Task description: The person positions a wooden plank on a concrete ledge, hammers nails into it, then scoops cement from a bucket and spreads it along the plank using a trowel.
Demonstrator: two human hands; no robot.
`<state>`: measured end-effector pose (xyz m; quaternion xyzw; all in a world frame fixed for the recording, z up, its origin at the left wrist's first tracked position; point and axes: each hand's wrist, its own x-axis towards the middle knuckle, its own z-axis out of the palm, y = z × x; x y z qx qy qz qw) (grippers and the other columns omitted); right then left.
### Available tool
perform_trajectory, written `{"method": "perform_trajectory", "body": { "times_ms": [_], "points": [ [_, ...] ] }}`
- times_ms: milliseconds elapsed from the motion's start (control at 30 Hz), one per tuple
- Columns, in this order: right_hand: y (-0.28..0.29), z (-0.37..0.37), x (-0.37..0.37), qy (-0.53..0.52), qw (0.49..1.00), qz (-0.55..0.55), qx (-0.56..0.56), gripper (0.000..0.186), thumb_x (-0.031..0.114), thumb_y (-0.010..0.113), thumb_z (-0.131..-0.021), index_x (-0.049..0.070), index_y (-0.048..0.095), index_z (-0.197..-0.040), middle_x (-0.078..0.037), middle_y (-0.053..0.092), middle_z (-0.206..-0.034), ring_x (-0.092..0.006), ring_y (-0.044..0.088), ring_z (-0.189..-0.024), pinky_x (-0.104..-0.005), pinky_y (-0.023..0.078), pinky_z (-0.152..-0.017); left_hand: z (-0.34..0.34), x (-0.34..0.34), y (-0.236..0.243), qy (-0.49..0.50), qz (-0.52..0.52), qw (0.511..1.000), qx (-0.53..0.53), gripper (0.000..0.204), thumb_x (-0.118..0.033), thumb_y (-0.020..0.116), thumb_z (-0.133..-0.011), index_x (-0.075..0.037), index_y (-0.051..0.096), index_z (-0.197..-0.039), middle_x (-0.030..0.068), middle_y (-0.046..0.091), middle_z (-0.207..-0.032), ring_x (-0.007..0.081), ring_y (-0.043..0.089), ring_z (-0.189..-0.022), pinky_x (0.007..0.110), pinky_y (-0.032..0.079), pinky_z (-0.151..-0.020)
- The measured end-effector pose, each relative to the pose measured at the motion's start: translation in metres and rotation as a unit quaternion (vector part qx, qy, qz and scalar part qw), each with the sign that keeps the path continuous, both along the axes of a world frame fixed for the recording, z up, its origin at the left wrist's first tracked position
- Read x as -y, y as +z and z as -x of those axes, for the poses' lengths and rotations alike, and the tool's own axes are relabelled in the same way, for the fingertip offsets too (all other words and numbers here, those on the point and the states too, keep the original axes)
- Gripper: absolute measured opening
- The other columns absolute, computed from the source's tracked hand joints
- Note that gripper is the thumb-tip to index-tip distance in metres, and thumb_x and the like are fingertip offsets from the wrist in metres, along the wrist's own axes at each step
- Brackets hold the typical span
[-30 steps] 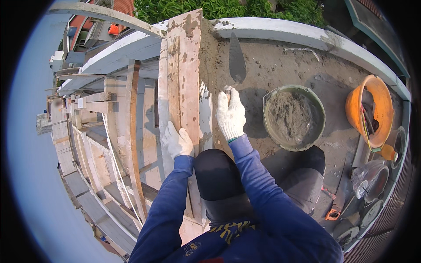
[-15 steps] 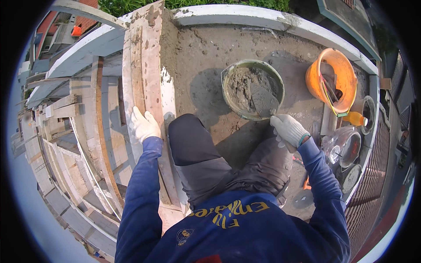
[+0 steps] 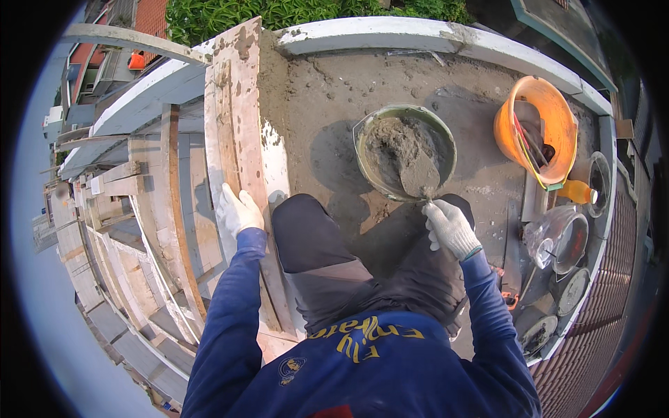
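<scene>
Between the thumb and fingers of my gloved right hand (image 3: 450,227) is the handle of a trowel (image 3: 420,177). Its blade, coated in wet mortar, lies in a round bucket (image 3: 449,143) of grey mortar (image 3: 391,143) in front of my knees. Mortar is heaped just beyond the blade, and the grip is mostly hidden by the glove. On my left, my gloved left hand (image 3: 239,211) lies against a long wooden board (image 3: 240,104) splashed with mortar, its fingers stretched out and thumb apart. That board runs along a wall top with mortar (image 3: 274,90) beside it.
An orange bucket (image 3: 512,129) with tools inside stands at the right. Near it are a yellow-orange bottle (image 3: 577,191), a clear plastic container (image 3: 570,240) and a saw (image 3: 512,258). A white parapet (image 3: 376,29) edges the far side. Left of the board, the structure drops to lower levels.
The trowel blade has turned and dug into the mortar, which now covers more of it. My right hand has shifted slightly left and down. My left hand stays at the board.
</scene>
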<state>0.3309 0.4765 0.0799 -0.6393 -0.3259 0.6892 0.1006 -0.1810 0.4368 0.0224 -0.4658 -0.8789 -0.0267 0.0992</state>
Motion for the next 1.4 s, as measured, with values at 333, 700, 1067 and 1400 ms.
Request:
{"method": "perform_trajectory", "body": {
  "times_ms": [333,700,1067,1400],
  "points": [
    [-0.027,0.125,-0.132,-0.157,0.953,-0.097,-0.24,0.037,0.038,0.057,-0.116,0.003,0.069,-0.12,-0.004,0.063,-0.084,-0.0131,0.063,-0.059,-0.0309,0.057,-0.053,0.012,-0.001,-0.006,0.003,0.014,1.0,-0.005,0.066,-0.032,0.062,-0.107,0.0,0.05,-0.163,0.0277,0.06,-0.156,0.0484,0.055,-0.141,0.057,0.04,-0.123],
    [-0.063,0.297,-0.329,-0.166,0.874,-0.394,0.231,0.035,0.041,0.069,-0.105,0.008,0.067,-0.115,-0.02,0.078,-0.106,-0.0427,0.078,-0.098,-0.0542,0.062,-0.086,-0.004,0.002,0.008,0.002,0.005,1.0,0.026,0.066,-0.026,0.065,-0.104,0.002,0.05,-0.162,0.029,0.06,-0.155,0.05,0.054,-0.142,0.058,0.038,-0.124],
    [-0.059,0.305,-0.318,-0.171,0.896,-0.408,0.029,0.047,0.045,0.06,-0.108,0.004,0.071,-0.129,-0.018,0.078,-0.097,-0.0279,0.08,-0.076,-0.0411,0.064,-0.072,0.0,-0.01,0.003,-0.004,0.002,1.0,0.02,0.064,-0.026,0.064,-0.104,0.001,0.052,-0.161,0.0277,0.062,-0.153,0.0491,0.055,-0.14,0.057,0.041,-0.122],
    [0.019,0.104,-0.095,-0.058,0.98,-0.187,0.038,0.044,0.037,0.058,-0.115,0.002,0.069,-0.138,-0.011,0.076,-0.092,-0.0154,0.074,-0.076,-0.0371,0.061,-0.069,0.002,-0.005,0.01,-0.013,-0.003,0.999,0.029,0.067,-0.028,0.067,-0.105,0.0,0.049,-0.162,0.0273,0.059,-0.157,0.0508,0.055,-0.141,0.058,0.043,-0.121]
  ]
}}
